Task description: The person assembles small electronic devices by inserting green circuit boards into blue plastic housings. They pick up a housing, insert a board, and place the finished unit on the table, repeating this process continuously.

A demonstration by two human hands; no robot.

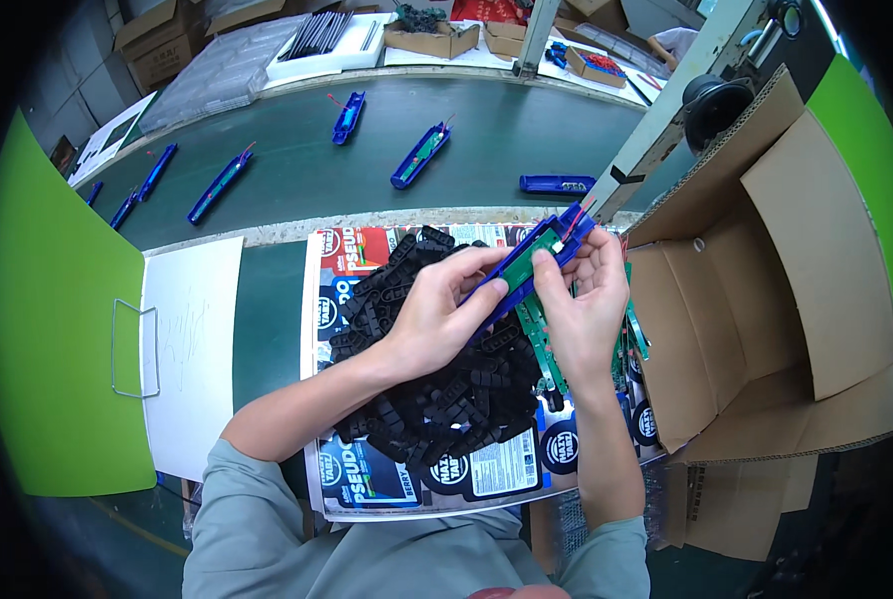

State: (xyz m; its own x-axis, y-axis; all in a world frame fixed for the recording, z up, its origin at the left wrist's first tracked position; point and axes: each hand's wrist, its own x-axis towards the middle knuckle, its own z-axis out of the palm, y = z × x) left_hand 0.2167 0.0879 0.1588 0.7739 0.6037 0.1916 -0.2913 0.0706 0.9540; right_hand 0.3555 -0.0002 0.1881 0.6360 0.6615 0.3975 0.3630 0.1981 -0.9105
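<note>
Between both hands I hold a long blue plastic housing (568, 222), tilted with its upper end to the right. A green circuit board (528, 262) lies inside it, with a white connector and red wires near the upper end. My left hand (448, 299) grips the lower part, its thumb on the housing's edge. My right hand (584, 295) wraps the upper part, the thumb pressing on the board. Below my hands is a heap of black plastic parts (436, 399). More green circuit boards (538, 344) lie beside the heap, partly hidden by my right hand.
Several blue housings with boards (421, 157) lie spread over the green conveyor belt (297, 140) beyond the printed sheet. An open cardboard box (681, 339) stands at the right, by a metal post (656, 130). A white paper (195, 349) and a green panel (57, 329) are at left.
</note>
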